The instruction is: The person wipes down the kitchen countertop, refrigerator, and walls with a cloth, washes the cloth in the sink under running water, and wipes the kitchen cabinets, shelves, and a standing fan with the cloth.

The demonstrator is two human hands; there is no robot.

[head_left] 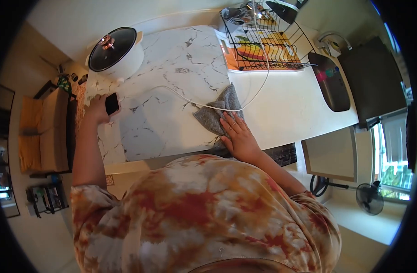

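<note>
Two hands are showing, one left hand [97,110] and one right hand [239,136]; one table [181,52] is carrying one smartphone [112,103], one grey cloth [208,119], one white pot [129,64] with one lid [119,45], and one wire dish rack [263,45]; one white cable [238,110], one sink [333,98], one faucet [334,34], one sofa [51,125] and one pedestal fan [370,199] are also showing.
</note>
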